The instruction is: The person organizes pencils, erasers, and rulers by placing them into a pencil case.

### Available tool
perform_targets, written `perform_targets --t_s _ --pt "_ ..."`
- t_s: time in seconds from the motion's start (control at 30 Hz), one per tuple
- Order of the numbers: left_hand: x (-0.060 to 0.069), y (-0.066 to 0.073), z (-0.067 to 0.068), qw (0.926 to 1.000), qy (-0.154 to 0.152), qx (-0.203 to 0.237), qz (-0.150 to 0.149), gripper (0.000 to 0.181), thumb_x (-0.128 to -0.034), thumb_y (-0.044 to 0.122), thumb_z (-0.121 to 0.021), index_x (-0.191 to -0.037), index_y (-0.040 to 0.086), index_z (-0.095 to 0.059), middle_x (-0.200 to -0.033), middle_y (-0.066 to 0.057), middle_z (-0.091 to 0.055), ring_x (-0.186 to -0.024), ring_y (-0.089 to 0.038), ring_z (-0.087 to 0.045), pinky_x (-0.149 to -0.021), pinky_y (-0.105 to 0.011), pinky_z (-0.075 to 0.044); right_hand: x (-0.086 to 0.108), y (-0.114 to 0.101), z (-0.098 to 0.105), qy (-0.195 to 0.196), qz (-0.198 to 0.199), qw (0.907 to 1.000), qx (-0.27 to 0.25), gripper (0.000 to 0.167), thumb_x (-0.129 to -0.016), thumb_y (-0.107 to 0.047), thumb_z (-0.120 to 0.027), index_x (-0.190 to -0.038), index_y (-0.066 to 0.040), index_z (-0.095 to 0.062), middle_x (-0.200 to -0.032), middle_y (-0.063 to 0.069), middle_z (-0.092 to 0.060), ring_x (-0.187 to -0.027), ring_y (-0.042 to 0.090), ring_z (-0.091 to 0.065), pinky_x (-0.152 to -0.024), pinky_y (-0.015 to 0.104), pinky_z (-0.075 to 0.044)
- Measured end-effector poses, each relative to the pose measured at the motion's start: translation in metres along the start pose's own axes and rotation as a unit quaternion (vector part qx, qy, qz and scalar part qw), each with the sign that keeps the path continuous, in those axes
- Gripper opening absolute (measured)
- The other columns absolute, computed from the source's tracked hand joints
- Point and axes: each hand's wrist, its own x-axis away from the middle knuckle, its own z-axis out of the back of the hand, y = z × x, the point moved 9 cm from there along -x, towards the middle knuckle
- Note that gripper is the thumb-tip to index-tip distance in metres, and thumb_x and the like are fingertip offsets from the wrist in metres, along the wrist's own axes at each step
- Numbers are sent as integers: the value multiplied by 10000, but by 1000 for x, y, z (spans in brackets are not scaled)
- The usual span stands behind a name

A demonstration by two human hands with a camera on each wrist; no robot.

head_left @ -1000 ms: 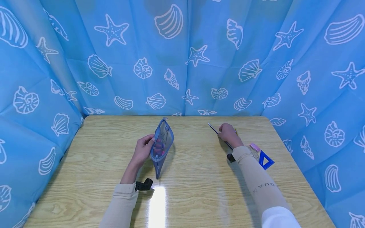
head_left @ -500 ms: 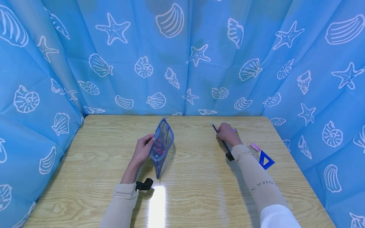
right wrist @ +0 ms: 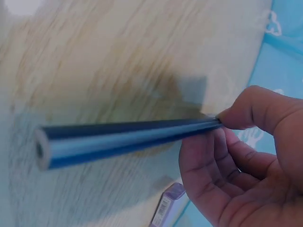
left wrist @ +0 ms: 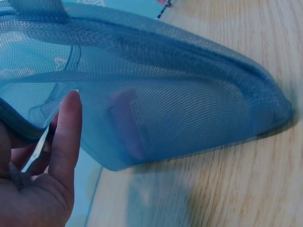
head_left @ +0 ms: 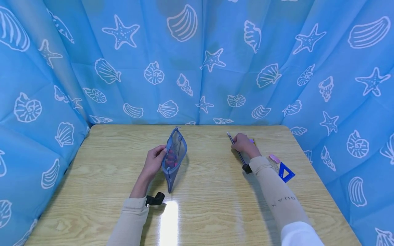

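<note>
In the head view, my left hand grips the near side of the mouth of a blue mesh zip pouch standing with its top unzipped. A pinkish-red thing lies inside; the left wrist view shows it only dimly through the mesh. Over the right part of the table, my right hand pinches a dark blue striped pencil between thumb and fingers. Up close in the right wrist view, the pencil points its flat, unsharpened end toward the camera, held above the tabletop.
Right of my right forearm lie a pink eraser, a blue set square and a clear protractor partly behind the sleeve. A small purple and yellow thing shows past my hand. A shell-patterned blue curtain surrounds the table.
My right hand has shifted slightly left, and the pencil in it has turned steeper in the head view. The left hand and the pouch stay in place.
</note>
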Motion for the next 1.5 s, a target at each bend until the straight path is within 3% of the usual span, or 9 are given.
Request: perform_targets --t_s 0.23,0.5,0.8,1.5 --pt "0 1 1 10000 35 -35 7 316 -1098 105 -435 -1295 -48 -628 -1164 -243 -668 -952 -213 -661 -769 -235 -578 6 -6 5 272 236 9982 -478 353 -860 -69 -644 -1163 112 -617 -1074 215 -657 -899 271 -615 -749 325 -539" --pt "1 1 0 10000 1 25 -28 313 -1097 99 -433 -1278 -68 -627 -1149 -249 -670 -901 -164 -655 -742 -225 -579 17 -13 11 608 547 9861 -1445 414 -892 -56 -622 -1269 104 -559 -1073 216 -641 -859 263 -628 -657 280 -558" --pt "1 2 0 10000 19 -38 -73 317 -1098 113 -437 -1270 -71 -630 -1139 -247 -672 -898 -155 -642 -736 -210 -558 28 -21 14 776 654 9803 -1695 455 -918 -73 -637 -1336 76 -537 -1167 238 -637 -971 331 -639 -769 377 -581" --pt "1 2 -1 9999 44 42 -110 327 -1099 116 -432 -1290 -70 -621 -1172 -272 -659 -945 -220 -664 -761 -236 -583 41 -34 14 1042 927 9630 -2305 412 -896 0 -621 -1297 81 -568 -1073 199 -643 -768 168 -613 -642 231 -532"
